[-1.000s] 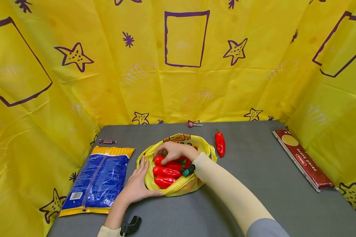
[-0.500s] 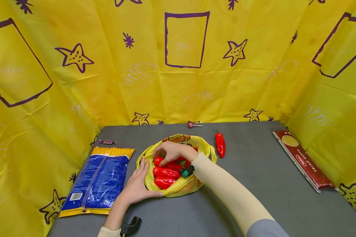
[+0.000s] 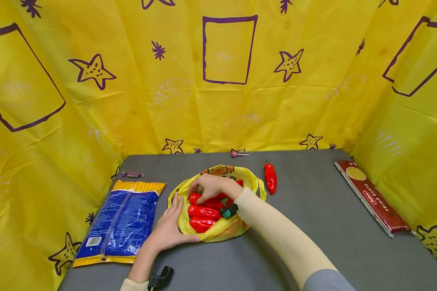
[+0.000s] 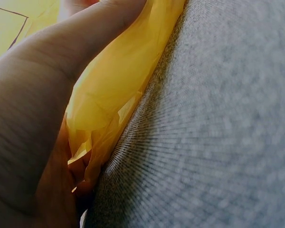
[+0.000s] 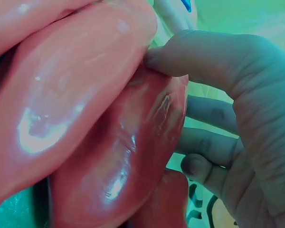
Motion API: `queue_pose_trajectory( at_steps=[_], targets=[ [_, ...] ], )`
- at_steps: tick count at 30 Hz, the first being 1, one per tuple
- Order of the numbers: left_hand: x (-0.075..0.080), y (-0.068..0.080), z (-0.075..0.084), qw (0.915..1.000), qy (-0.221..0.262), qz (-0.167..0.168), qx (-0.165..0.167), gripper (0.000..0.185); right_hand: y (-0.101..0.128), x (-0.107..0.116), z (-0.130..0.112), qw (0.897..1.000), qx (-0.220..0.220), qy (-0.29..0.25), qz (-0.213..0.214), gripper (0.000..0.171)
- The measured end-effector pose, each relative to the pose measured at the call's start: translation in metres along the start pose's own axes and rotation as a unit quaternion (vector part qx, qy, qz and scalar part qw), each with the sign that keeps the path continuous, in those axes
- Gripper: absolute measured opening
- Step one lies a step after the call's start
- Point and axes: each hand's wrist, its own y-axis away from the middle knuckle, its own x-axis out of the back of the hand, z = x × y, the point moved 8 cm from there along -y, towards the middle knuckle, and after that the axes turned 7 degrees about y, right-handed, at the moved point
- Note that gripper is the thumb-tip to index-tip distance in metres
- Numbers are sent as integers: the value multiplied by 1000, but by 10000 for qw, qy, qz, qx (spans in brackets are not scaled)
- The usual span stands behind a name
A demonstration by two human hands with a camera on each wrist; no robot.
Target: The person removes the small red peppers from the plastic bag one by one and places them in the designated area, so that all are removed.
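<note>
A yellow plastic bag (image 3: 223, 234) stands with its mouth rolled wide, holding several glossy red peppers (image 3: 203, 211). My right hand (image 3: 212, 186) reaches into it and grips the rearmost pepper of the left group by its end; in the right wrist view the thumb lies on this pepper (image 5: 121, 152) with fingers curled behind it. Along the bag's left side rests my left hand (image 3: 168, 229), its fingers straight against the rim and thumb stretched along the front. The left wrist view shows that thumb beside the yellow plastic (image 4: 114, 80). Another red pepper (image 3: 270, 178) lies outside, right of the bag.
Left of the bag lies a large blue and yellow packet (image 3: 121, 222), with a purple wrapped candy (image 3: 132, 174) behind it. A lollipop (image 3: 236, 154) lies at the back edge. On the far right is a long dark red packet (image 3: 373, 198). Yellow curtains surround the grey table (image 3: 320, 194).
Between the first two frames my right hand shifts very slightly left inside the bag, still on the same pepper. The left hand and everything else stay put.
</note>
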Motion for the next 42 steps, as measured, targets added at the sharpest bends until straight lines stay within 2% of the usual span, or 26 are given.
queue_pose_trajectory(
  at_steps=[9,20,33,37,42],
  targets=[
    [-1,0,-1,10000,28,7,17,144,7,11,-5,10000,-18,74,22,38],
    [-1,-1,0,10000,10,8,52,146,33,36,-2,9998,-199,10,46,36],
    [1,-2,0,10000,-12,2,91,147,68,74,-6,9943,11,-240,1041,38],
    [0,-2,-1,10000,-14,-4,91,147,83,81,-6,9885,-74,-543,1411,37],
    [0,-2,-1,9999,-56,-10,122,147,107,88,-2,9765,-158,-1017,1891,38]
  ],
)
